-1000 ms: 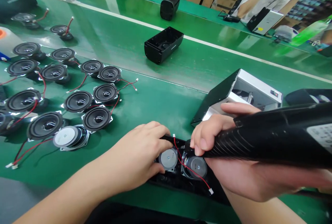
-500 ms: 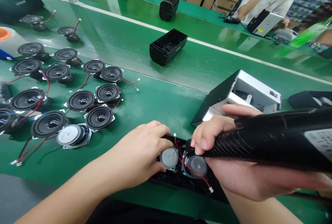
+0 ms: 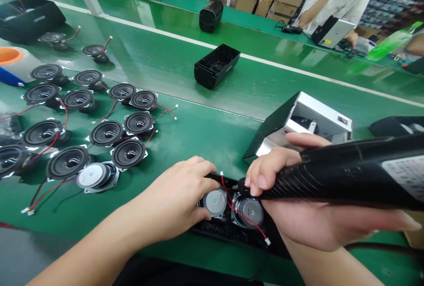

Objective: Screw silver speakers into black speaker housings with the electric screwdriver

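Black power screwdriver (image 3: 347, 169) gripped in right hand (image 3: 303, 219), bit (image 3: 235, 187) near right speaker driver (image 3: 252, 211); left hand (image 3: 185, 193) clasps left speaker driver (image 3: 215, 203), both in black panel (image 3: 228, 234) on counter (image 3: 205, 129) — slack red lead (image 3: 247, 219) could snag if bit slips.

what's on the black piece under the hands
Two face-down speakers, red wires and white plugs show on it. The left hand hides its left end; anything under the right hand and black tool can't be seen.

Black driver (image 3: 334, 171), grey speaker magnet (image 3: 215, 203)
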Demonstrator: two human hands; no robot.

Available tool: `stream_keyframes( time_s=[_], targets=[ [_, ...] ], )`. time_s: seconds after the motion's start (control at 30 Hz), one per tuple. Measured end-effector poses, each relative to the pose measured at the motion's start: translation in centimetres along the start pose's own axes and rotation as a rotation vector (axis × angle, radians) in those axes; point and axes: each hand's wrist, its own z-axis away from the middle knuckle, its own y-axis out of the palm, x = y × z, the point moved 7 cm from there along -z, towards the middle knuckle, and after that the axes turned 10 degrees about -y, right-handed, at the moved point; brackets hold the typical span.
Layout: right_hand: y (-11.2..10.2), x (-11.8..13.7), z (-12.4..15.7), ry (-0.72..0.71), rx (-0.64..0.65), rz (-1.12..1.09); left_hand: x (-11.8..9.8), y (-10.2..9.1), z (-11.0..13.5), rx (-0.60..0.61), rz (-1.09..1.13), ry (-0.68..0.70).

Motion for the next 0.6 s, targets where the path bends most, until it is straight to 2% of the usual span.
stream_keyframes(
  time_s=[0.13, 0.6],
  targets=[
    [-0.05, -0.02, -0.02, 0.026, 0.051, 0.0, 0.03, -0.06, 0.0, 0.006, -0.005, -0.003],
    [0.04, -0.11, -0.02, 0.015, 0.058, 0.009, -0.04, -0.12, 0.02, 0.014, 0.005, 0.0]
  ],
)
